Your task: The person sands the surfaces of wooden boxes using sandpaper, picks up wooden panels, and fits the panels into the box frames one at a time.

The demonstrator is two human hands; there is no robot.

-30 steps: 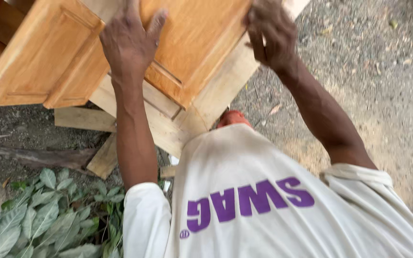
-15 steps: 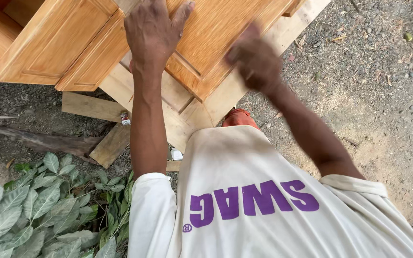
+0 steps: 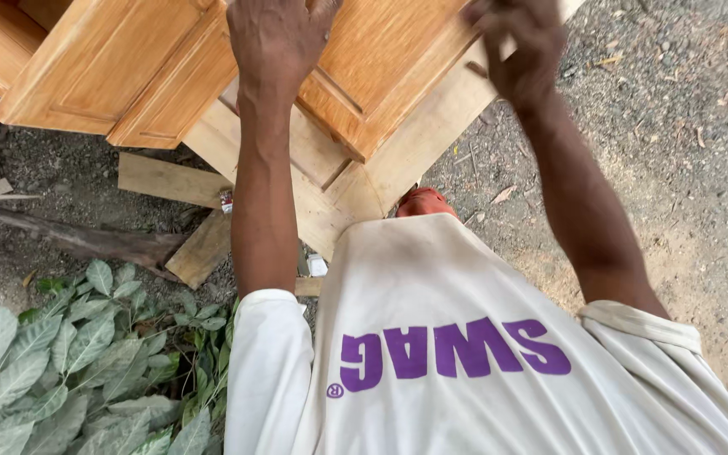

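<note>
Your left hand (image 3: 275, 38) lies flat, palm down and fingers spread, on the varnished wooden door panel (image 3: 381, 59); it presses on the wood and grips nothing. The fingertips run out of the top of the frame. Your right hand (image 3: 520, 46) is across the same panel to the right, at its upper right edge. It is blurred, the fingers look curled, and you cannot tell whether they close around the panel's edge or only rest against it.

The panel sits tilted under both hands, its lower corner pointing back toward your chest. Under it lies a paler, unfinished panel (image 3: 322, 181), jutting out below and to the right of your left wrist. Left of your left hand a second varnished panel (image 3: 103, 72) lies beside the first, cut off by the top and left edges.

Below your left forearm, loose planks (image 3: 166, 179) lie on the gravel ground (image 3: 676, 152), with a small red-and-white wrapper (image 3: 227, 202) beside them; its print is too small to make out. Nearer you, a pale scrap (image 3: 317, 265) shows by your elbow. Green leaves (image 3: 69, 354) fill the lower left. Your cream shirt (image 3: 482, 337), with purple lettering, hides the ground below, and something red-orange (image 3: 425, 202) peeks over its collar edge, mostly hidden.
</note>
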